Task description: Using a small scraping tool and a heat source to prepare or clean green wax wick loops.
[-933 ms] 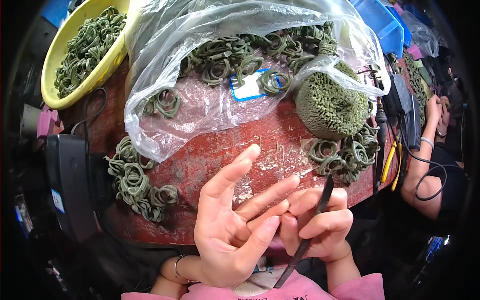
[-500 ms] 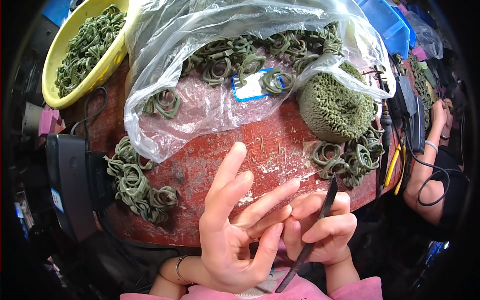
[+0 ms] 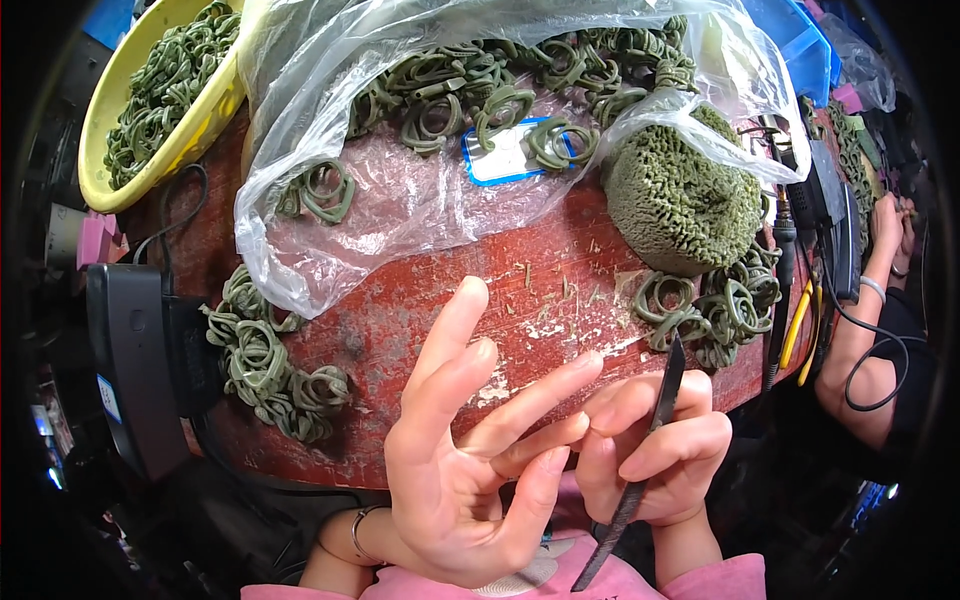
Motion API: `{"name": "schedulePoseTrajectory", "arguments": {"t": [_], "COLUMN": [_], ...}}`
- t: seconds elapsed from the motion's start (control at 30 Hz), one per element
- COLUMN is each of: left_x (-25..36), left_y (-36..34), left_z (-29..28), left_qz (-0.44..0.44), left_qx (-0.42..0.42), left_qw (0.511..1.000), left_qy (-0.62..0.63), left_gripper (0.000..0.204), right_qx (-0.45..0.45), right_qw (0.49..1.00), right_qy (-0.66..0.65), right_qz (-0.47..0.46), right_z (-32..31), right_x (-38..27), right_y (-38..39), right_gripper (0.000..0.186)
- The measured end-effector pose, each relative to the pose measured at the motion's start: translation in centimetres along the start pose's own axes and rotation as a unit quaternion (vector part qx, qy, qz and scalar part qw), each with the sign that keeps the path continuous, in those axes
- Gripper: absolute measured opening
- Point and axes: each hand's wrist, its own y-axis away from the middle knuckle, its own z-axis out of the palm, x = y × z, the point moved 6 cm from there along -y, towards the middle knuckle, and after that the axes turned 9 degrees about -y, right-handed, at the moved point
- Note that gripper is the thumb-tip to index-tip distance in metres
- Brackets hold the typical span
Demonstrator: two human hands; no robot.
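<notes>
Left hand (image 3: 465, 475) half-open, raised fingers spread wider than before, grip unclear; right hand (image 3: 690, 455) curled around a dark narrow tool (image 3: 632, 492). Fingertips still meet; the close work apparently continues.

The head fisheye looks closely down on the table (image 3: 385, 320), rim unclear.

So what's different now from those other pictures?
Two raised fingers of the left hand tipped left and spread farther apart, and the whole view shifted slightly. I see nothing taken or let go: the right hand still holds the dark flat tool. The green rings, clear bag and yellow bowl stayed put.
</notes>
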Motion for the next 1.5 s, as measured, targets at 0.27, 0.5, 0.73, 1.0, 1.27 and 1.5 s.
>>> {"name": "schedulePoseTrajectory", "arguments": {"t": [0.27,0.5,0.73,1.0,1.27,1.5], "left_x": [-0.1,0.0,0.2,-0.4,-2.0,-2.5], "left_y": [0.0,0.4,0.2,-0.4,0.0,0.1], "left_z": [-0.2,0.1,0.1,-0.2,0.5,0.2], "left_qz": [0.006,0.058,0.087,-0.053,-0.170,-0.204], "left_qx": [0.022,0.014,0.028,0.029,0.078,0.117], "left_qw": [0.999,0.990,0.987,0.998,0.941,0.919], "left_qy": [-0.036,-0.124,-0.131,0.012,0.281,0.317], "left_gripper": [0.079,0.075,0.074,0.077,0.074,0.072], "right_qx": [0.004,-0.044,-0.105,-0.071,-0.103,-0.082], "right_qw": [0.999,0.998,0.992,0.990,0.987,0.986], "right_qy": [0.037,0.041,0.075,0.116,0.123,0.145], "right_qz": [0.003,0.013,0.009,-0.045,0.025,-0.011], "right_z": [-0.2,-0.1,0.6,0.5,0.5,1.2], "right_x": [-0.1,0.0,-0.1,0.2,0.5,-0.4], "right_y": [0.3,0.2,0.3,0.5,0.5,0.6], "right_gripper": [0.020,0.016,0.020,0.028,0.025,0.023]}}
